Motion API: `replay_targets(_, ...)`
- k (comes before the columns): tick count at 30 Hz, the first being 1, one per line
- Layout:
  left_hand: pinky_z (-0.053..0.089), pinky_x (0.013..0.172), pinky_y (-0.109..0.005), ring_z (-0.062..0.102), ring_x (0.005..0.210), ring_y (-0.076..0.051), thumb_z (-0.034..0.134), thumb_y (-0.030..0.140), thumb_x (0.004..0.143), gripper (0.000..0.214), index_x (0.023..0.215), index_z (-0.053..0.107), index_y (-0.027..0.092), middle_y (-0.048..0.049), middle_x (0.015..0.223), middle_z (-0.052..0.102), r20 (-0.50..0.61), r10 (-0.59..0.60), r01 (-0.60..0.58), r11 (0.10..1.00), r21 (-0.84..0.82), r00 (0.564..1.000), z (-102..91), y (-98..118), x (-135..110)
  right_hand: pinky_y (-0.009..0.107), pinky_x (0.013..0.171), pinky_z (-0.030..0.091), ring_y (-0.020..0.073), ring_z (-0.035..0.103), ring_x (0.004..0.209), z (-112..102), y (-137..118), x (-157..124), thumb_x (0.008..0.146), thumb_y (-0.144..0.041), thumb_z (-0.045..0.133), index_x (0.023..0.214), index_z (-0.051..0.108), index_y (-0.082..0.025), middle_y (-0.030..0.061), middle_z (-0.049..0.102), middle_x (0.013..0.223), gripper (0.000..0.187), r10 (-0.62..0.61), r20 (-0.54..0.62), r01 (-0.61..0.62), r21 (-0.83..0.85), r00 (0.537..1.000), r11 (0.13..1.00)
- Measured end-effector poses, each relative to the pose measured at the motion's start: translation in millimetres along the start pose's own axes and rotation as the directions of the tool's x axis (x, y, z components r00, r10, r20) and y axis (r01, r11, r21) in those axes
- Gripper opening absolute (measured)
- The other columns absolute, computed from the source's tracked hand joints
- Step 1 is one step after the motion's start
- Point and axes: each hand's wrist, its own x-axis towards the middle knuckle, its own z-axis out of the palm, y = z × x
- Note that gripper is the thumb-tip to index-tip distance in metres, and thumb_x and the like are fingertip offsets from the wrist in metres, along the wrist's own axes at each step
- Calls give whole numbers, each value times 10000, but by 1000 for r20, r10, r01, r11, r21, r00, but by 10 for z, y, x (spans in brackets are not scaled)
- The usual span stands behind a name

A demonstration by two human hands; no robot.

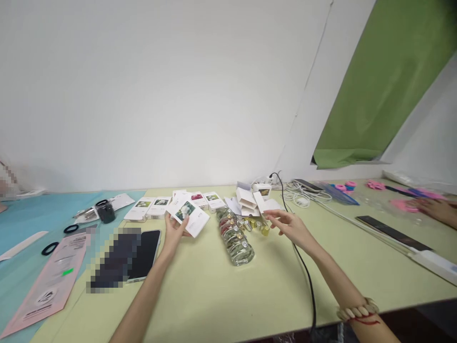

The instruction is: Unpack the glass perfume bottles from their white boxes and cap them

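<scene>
My left hand is closed round a flat white box with a white flower picture, tilted above the table. My right hand is held out with its fingers apart, just right of several opened white boxes and small gold caps. I cannot tell whether its fingertips touch a box flap. Between my hands lies a row of clear glass bottles. Behind my left hand, more white boxes with flower pictures stand or lie side by side.
On the left are a phone, a pink packet and a dark jar. A black cable crosses the table beside my right arm. White cords and a power strip lie right. Another person's hand is at far right.
</scene>
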Motion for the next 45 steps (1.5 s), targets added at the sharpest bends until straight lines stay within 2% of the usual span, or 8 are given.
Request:
replay_targets(9,531,653,-338,580,919,-233,654,395,682,889,1365,121,198,-185,1287,374,5,87,-85,958,273,996,191,262,488,243,500,498,175,608,722,-377,311,-94,757,-504,519,1093,559,-191,102,589,1012,461,79,-24,-80,-34,997,996)
replay_targets(12,390,919,-457,362,1192,-314,629,388,690,785,1322,254,113,-211,1309,306,-59,268,-187,799,571,962,208,304,462,246,508,501,172,609,723,-382,393,-100,765,-500,509,1100,556,-195,96,590,1019,456,77,-12,-78,-38,997,996)
replay_targets(15,397,907,-423,384,1159,-255,505,320,780,449,1200,419,187,-119,1201,423,140,461,-438,639,633,876,187,185,192,247,503,495,173,606,737,-375,497,-31,782,-464,489,1078,573,-191,85,604,997,411,44,9,-44,-78,999,996)
replay_targets(19,397,894,-391,448,1048,-211,435,240,813,233,1034,497,202,-70,1048,508,371,467,-585,497,641,803,172,-150,-302,289,628,498,178,588,814,-396,638,383,792,-273,442,1030,592,-185,62,614,986,295,-157,-116,108,-346,981,932)
replay_targets(22,410,857,-386,474,1001,-211,435,186,790,228,1007,504,195,-70,1012,516,467,419,-623,425,657,778,206,-357,-517,312,828,435,173,543,936,-393,697,897,742,-79,393,1127,543,-179,67,570,1095,426,-271,-141,95,-705,952,702)
replay_targets(28,400,813,-376,475,992,-215,421,156,787,180,937,513,192,-70,999,514,439,459,-600,301,742,773,275,-414,-526,439,960,264,269,336,1187,-157,852,1681,672,31,430,1248,428,-172,119,422,1283,611,-238,-83,75,-806,968,587)
replay_targets(38,378,779,-342,465,970,-199,402,133,801,140,880,501,192,-53,957,518,463,423,-601,287,746,778,282,-421,-520,303,758,355,236,434,947,-63,1020,1815,681,-126,587,1040,523,-150,105,531,1004,365,-204,-173,-18,-802,964,597)
replay_targets(45,378,833,-361,475,993,-200,437,186,795,200,986,496,199,-49,985,531,435,408,-580,360,731,802,290,-378,-534,321,757,352,249,407,960,-160,325,1430,775,-234,540,1049,541,-168,104,515,1016,281,-340,-287,2,-762,895,648)
